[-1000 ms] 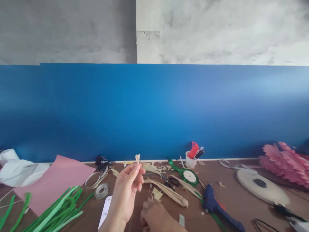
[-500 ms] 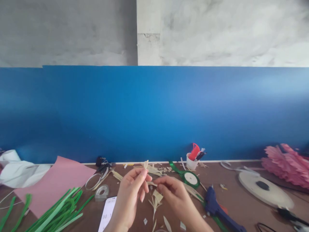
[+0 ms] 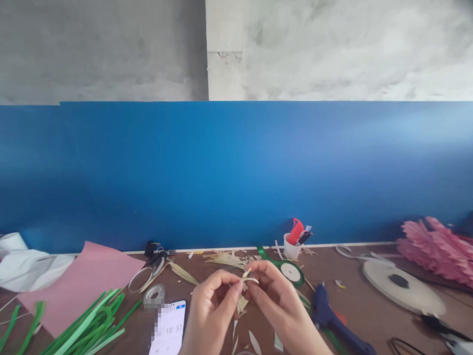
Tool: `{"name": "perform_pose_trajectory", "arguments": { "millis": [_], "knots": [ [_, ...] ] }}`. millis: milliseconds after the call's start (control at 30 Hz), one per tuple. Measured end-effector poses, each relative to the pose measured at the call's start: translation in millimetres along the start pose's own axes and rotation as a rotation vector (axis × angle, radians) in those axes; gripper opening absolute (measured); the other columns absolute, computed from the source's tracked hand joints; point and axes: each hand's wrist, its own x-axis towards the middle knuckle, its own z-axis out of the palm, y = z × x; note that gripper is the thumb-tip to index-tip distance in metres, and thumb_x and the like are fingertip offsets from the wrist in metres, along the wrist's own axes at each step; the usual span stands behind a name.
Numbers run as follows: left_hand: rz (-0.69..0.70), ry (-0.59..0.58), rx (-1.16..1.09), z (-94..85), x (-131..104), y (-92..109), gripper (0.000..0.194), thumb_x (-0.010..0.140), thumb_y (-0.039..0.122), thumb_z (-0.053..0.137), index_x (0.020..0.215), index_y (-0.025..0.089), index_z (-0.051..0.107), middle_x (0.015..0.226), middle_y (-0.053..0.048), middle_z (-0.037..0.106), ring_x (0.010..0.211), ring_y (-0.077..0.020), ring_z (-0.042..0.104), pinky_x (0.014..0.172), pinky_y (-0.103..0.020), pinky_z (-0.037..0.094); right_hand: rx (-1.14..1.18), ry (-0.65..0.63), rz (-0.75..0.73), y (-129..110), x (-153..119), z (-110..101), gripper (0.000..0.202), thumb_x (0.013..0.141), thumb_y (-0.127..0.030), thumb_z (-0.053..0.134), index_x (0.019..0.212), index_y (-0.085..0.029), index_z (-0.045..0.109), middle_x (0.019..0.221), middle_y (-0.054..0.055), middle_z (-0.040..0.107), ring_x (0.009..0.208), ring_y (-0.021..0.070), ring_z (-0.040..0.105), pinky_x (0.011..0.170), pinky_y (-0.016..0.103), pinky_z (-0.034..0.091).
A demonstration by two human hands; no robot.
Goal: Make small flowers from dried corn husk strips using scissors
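My left hand [image 3: 218, 305] pinches a small straw-coloured piece of dried husk [image 3: 247, 272] between thumb and fingertips. Facing it, my right hand [image 3: 277, 301] has its thumb and fingers closed in on the same piece. A thin whitish strip [image 3: 252, 280] curves across the gap between the two hands. What lies deeper between the fingertips is hidden. Below the hands, more pale husk bits [image 3: 242, 304] lie on the brown table [image 3: 207, 266].
A phone [image 3: 172, 328], tape roll [image 3: 154, 296], green pipe cleaners [image 3: 88, 323] and pink sheet [image 3: 77, 281] are at left. Behind stand scissors [image 3: 158, 257], a green ribbon spool [image 3: 291, 272] and a pen cup [image 3: 291, 248]. Rightward lie a blue glue gun [image 3: 332, 320] and pale disc [image 3: 402, 291].
My hands have come together. The left hand moved right and slightly down with the husk piece, and the right hand's fingers rose to meet it. The phone's screen shows more.
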Motion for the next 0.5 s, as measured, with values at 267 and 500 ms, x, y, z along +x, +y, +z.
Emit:
{"name": "perform_pose_trajectory", "arguments": {
  "millis": [267, 500],
  "knots": [
    [-0.004, 0.018, -0.052, 4.6, -1.2, 3.5, 0.033, 0.078, 0.048, 0.064, 0.07, 0.017, 0.061, 0.051, 0.005, 0.044, 0.047, -0.0093, 0.037, 0.045, -0.019, 0.03, -0.187, 0.065, -0.018, -5.1, -1.4, 2.2, 0.019, 0.082, -0.032, 0.063, 0.097, -0.02, 0.06, 0.078, 0.0, 0.059, 0.071, 0.0145, 0.054, 0.064, 0.024, 0.045],
    [-0.003, 0.047, -0.034, 4.7, -1.7, 2.6, 0.034, 0.077, 0.051, 0.063, 0.072, 0.017, 0.062, 0.053, 0.005, 0.042, 0.048, -0.0101, 0.036, 0.045, -0.019, 0.029, -0.402, 0.137, 0.029, -10.1, 0.0, 0.7, 0.009, 0.074, -0.025, 0.063, 0.079, -0.017, 0.064, 0.068, 0.0, 0.06, 0.062, 0.0143, 0.052, 0.056, 0.023, 0.041]
  ]
}}
